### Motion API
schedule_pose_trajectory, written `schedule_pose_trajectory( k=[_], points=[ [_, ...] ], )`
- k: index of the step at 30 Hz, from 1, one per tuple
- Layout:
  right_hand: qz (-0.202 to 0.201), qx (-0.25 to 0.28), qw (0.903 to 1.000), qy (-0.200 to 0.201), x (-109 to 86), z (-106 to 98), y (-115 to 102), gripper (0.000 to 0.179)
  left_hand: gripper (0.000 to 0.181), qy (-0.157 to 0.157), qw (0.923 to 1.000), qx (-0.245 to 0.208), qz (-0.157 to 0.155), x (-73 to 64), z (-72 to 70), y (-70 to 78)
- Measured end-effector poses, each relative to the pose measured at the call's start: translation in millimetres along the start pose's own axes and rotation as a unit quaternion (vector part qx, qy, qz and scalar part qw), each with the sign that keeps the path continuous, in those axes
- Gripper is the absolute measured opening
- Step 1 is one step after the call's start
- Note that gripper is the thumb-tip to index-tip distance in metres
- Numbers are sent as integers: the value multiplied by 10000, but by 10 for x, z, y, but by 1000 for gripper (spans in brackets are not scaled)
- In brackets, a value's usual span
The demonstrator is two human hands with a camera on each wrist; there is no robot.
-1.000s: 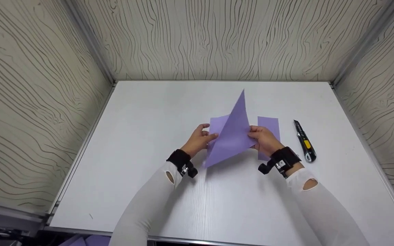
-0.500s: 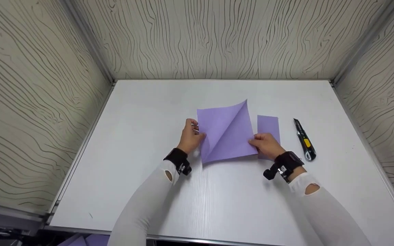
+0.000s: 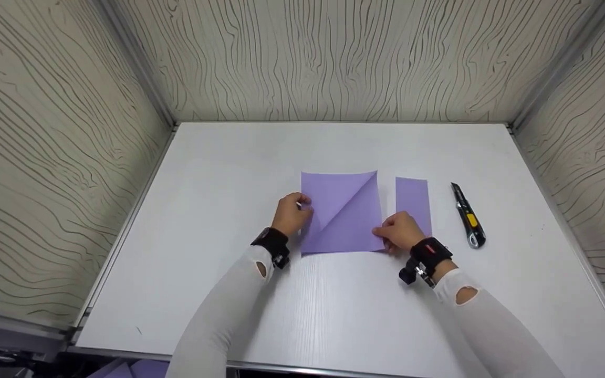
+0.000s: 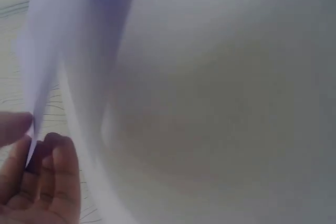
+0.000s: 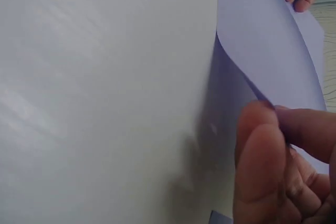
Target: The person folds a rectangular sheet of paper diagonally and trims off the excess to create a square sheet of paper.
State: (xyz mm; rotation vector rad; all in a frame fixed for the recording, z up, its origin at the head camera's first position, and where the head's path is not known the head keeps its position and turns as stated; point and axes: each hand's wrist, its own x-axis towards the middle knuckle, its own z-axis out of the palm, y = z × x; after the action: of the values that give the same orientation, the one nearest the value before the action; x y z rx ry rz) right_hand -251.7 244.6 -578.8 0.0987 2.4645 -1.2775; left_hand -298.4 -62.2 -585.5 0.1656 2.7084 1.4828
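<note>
A square sheet of purple paper (image 3: 342,231) with a diagonal crease lies between both hands, its lower edge slightly lifted off the white table. The left hand (image 3: 291,214) pinches its left edge between thumb and fingers; in the left wrist view the thumb and fingers (image 4: 39,182) meet on either side of the paper. At the lower right corner the right hand (image 3: 399,232) pinches the sheet between thumb and forefinger, as the right wrist view also shows (image 5: 283,145). A narrow purple paper strip (image 3: 413,199) lies flat just right of the sheet, partly covered by the right hand.
A black utility knife (image 3: 468,216) with a yellow slider lies right of the strip, blade pointing away. The white table (image 3: 218,184) is bounded by wood-patterned walls (image 3: 308,63) at the back and sides. More purple paper (image 3: 134,369) shows below the table's front left edge.
The sheet, at first folded up on its diagonal, has opened out into a square and been lowered toward the table. The left hand moved left; the right hand moved down along the right edge.
</note>
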Motion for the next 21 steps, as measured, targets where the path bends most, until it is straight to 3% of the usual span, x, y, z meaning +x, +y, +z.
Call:
schedule_pose_trajectory(
  k=[4, 8, 13, 21],
  points=[
    [51, -353, 9994, 42, 20, 32, 2, 28, 47, -391, 9973, 614, -48, -25, 35, 2],
    [-10, -570, 9983, 101, 29, 49, 15, 30, 68, -637, 9884, 1375, 107, -42, 79, 6],
    [-133, -719, 9973, 116, 25, 48, 21, 34, 69, -660, 9731, 2179, 344, -33, 123, 10],
    [-76, -975, 9951, 105, 15, 39, 14, 34, 73, -702, 9528, 2932, 366, -18, 189, -8]
  ],
)
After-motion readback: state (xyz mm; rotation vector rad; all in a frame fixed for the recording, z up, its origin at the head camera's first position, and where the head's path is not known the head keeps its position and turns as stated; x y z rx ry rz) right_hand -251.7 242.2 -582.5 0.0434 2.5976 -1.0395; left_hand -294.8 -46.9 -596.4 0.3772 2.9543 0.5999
